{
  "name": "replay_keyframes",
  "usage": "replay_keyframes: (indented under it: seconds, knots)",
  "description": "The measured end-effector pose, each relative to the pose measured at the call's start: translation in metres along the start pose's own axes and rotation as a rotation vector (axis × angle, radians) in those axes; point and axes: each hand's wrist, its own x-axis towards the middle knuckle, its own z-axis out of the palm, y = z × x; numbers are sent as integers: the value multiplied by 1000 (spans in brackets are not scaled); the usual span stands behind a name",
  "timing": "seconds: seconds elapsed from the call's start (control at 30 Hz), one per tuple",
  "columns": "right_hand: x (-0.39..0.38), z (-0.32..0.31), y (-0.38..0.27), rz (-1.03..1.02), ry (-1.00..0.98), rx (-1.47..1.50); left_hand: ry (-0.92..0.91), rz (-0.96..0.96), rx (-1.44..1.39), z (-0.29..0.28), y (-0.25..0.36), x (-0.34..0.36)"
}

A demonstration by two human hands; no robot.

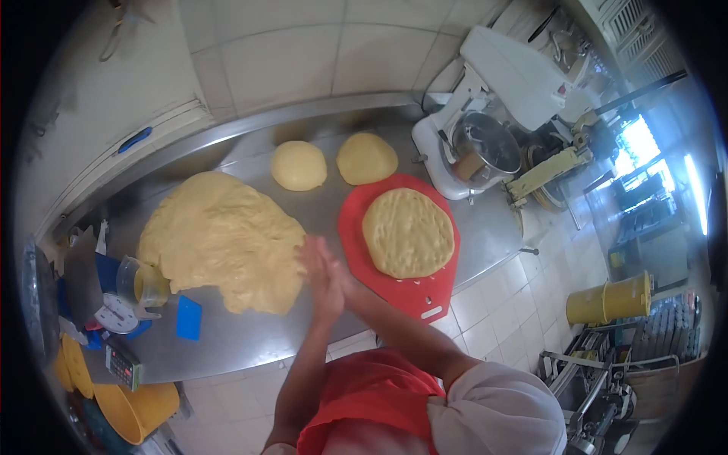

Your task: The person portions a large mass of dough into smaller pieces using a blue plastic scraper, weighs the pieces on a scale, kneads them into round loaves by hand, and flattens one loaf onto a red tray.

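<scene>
My left hand (324, 292) and my right hand (336, 271) are pressed palm to palm, fingers stretched out and slightly blurred, holding nothing I can see. They hover at the right edge of a large, spread mass of pale yellow dough (220, 235) on the steel worktable (250, 345). To their right, a flattened round of dough (409, 233) with a dimpled surface lies on a red board (356, 250) with a handle slot. Two smooth dough balls, a left one (299, 165) and a right one (367, 158), sit farther back.
A white stand mixer (516, 76) with a metal bowl (489, 144) stands at the back right. On the left are a clear measuring jug (148, 284), a dial scale (116, 313), a blue scraper (189, 318) and a digital scale (123, 365). A yellow bin (140, 409) is below.
</scene>
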Motion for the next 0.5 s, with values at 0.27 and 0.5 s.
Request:
replay_keyframes:
  seconds: [0.27, 0.5]
  knots:
    - [-23, -243, -147, -259, 406, -1662, -553, 272, 530, 202, -56, 79]
    - [0, -255, -205, 365, 199, -1974, -1193, -155, 1029, 257, -49, 138]
